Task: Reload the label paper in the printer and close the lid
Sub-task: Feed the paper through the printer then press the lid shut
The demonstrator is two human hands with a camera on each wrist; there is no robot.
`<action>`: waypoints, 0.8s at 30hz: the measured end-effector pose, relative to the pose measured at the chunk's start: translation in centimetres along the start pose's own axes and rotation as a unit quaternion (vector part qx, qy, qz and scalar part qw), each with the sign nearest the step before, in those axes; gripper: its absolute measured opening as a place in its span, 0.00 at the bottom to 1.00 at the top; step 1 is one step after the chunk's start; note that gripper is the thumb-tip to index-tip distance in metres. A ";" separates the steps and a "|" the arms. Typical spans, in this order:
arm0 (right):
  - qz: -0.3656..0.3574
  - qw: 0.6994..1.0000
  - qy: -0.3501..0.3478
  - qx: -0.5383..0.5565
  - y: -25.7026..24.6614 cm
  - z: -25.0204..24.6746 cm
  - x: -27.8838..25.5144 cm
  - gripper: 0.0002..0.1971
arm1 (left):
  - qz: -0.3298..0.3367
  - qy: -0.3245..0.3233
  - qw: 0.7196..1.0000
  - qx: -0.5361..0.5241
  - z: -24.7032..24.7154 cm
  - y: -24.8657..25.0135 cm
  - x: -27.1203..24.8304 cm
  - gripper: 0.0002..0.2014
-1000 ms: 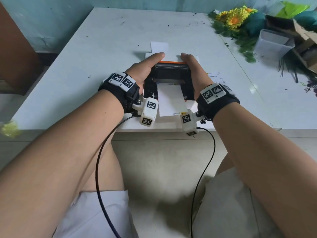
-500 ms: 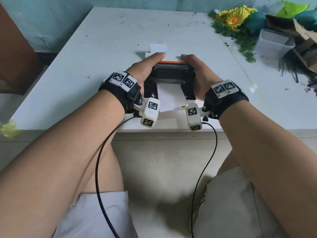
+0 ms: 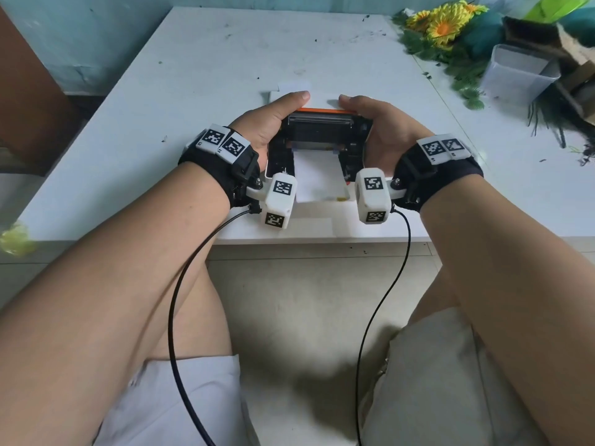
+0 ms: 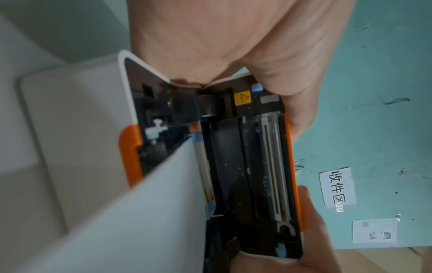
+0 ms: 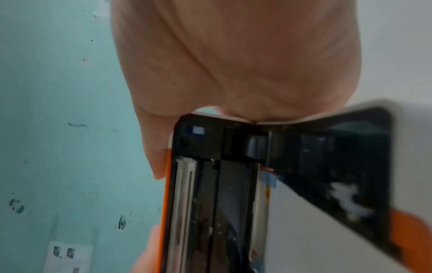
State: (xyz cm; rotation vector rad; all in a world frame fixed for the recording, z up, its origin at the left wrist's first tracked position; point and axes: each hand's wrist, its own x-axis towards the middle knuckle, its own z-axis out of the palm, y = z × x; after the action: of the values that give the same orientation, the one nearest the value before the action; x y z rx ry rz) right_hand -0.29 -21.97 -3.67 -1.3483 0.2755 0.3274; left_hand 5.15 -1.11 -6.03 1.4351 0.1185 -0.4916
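A white label printer (image 3: 274, 162) sits near the table's front edge with its lid (image 3: 318, 130) raised part way, black inside and orange along the top rim. A white strip of label paper (image 3: 317, 175) runs out of it toward me. My left hand (image 3: 273, 120) grips the lid's left end, thumb on the orange rim. My right hand (image 3: 383, 130) grips the right end the same way. The left wrist view shows the lid's inside (image 4: 252, 166), the paper (image 4: 140, 221) and the printer body (image 4: 70, 129). The right wrist view shows the lid (image 5: 222, 203) above the paper (image 5: 304, 240).
Loose white labels (image 3: 294, 86) lie on the white table (image 3: 161, 123) just behind the printer. Artificial flowers (image 3: 444, 27), a clear plastic bin (image 3: 515, 75) and cardboard (image 3: 573, 59) crowd the back right. The teal wall (image 4: 374, 110) carries stuck-on labels.
The lid has tipped a little further down over the paper, so less of the strip shows. My right wrist has swung outward to the right; the left hand has hardly moved.
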 end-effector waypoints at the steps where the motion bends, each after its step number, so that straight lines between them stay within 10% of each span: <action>1: 0.006 1.000 -0.008 0.001 -0.2 -0.1 -0.2 0.18 | 0.003 0.000 1.000 0.000 0.0 0.0 0.1 0.23; 14: 0.016 1.000 0.011 0.020 -0.1 0.7 -0.5 0.12 | -0.009 0.021 0.998 0.051 -0.7 -0.4 2.7 0.64; 24: 0.026 0.999 0.002 0.027 0.2 0.7 -0.1 0.15 | -0.004 0.025 0.998 0.060 -0.5 -0.4 2.2 0.63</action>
State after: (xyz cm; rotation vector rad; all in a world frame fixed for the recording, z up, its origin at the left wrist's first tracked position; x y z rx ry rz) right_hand -0.47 -21.21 -3.61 -1.2908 0.3212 0.3592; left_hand 7.04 -1.24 -7.28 1.5647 0.1362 -0.4761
